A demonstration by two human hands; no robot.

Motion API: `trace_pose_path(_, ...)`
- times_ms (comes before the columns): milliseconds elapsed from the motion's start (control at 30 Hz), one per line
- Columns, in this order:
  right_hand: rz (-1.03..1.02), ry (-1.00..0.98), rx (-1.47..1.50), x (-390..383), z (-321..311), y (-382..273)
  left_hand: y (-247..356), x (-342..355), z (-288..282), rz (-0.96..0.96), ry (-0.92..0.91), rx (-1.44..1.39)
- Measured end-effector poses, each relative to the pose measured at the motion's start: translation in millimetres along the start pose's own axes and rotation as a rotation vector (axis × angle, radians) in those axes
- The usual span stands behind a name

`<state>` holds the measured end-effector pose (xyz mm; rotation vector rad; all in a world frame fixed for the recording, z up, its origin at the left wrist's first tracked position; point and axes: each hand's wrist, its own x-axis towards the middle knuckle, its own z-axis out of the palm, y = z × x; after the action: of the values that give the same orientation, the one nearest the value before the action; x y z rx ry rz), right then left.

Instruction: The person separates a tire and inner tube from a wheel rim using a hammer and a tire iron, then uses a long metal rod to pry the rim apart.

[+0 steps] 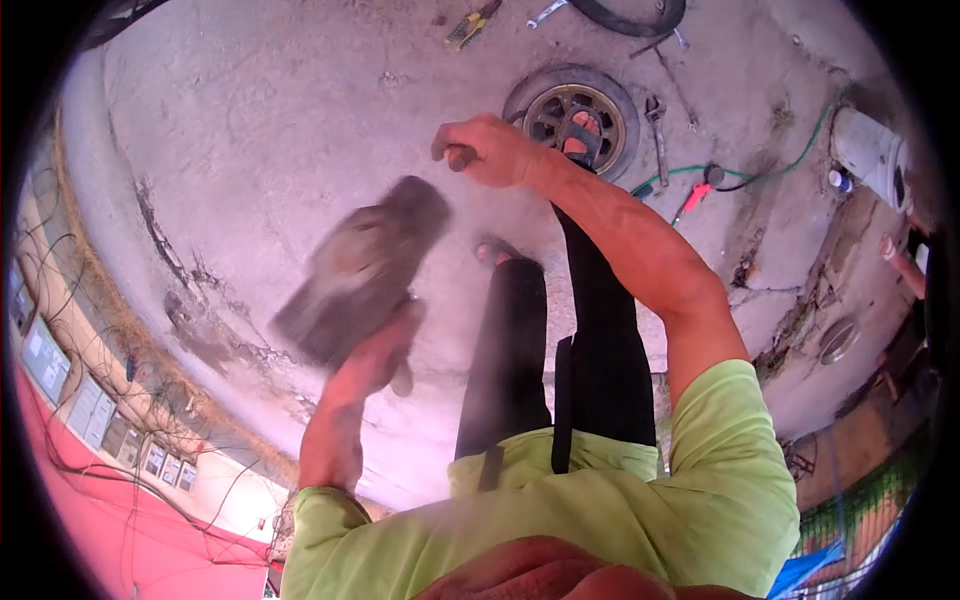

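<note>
My left hand [380, 350] is closed around the short handle of a heavy hammer [350, 265]. Its big dark block head is raised in front of me and smeared by motion. A stub of the handle sticks out below the fist. Farther off, my right hand [492, 150] is closed on a dark rod [462, 158]; only the rod's blunt end shows, so its kind is unclear. Just right of that hand, a small wheel with a tyre [628, 110] lies flat on the ground. My sandalled right foot [583, 135] rests on the wheel's rim.
An adjustable wrench [656, 125] and a long thin tool [678, 88] lie right of the wheel. A loose tyre [640, 27], a spanner [547, 13] and yellow-handled pliers [466, 32] are beyond. A green hose [790, 168] and a red-handled air tool [697, 192] lie right; a white bucket [865, 145] stands farther.
</note>
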<state>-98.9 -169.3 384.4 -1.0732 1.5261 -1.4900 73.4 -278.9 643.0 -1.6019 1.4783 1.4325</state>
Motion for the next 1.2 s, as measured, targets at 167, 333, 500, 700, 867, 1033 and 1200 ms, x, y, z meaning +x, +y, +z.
trace_pose_path(167,0.108,-0.013,-0.015,-7,-5,-1,55,-73,-20,0.89,0.14,-0.324)
trace_pose_path(333,0.021,-0.032,-0.159,0,8,-10,36,-5,-10,0.642,0.239,0.225)
trace_pose_path(500,0.089,-0.045,-0.048,-3,-8,7,23,31,-2,0.264,0.126,0.394)
trace_pose_path(700,0.047,-0.067,-0.124,-11,14,-3,-9,42,1,0.272,-0.013,0.102)
trace_pose_path(867,0.002,0.01,-0.053,-15,10,-2,-3,43,14,0.149,-0.002,0.073)
trace_pose_path(1033,0.002,0.003,-0.019,-13,-7,4,35,-12,-13,0.527,0.01,-0.247)
trace_pose_path(1200,0.045,-0.008,-0.012,-2,-9,-7,81,-86,-84,1.254,-0.31,-0.241)
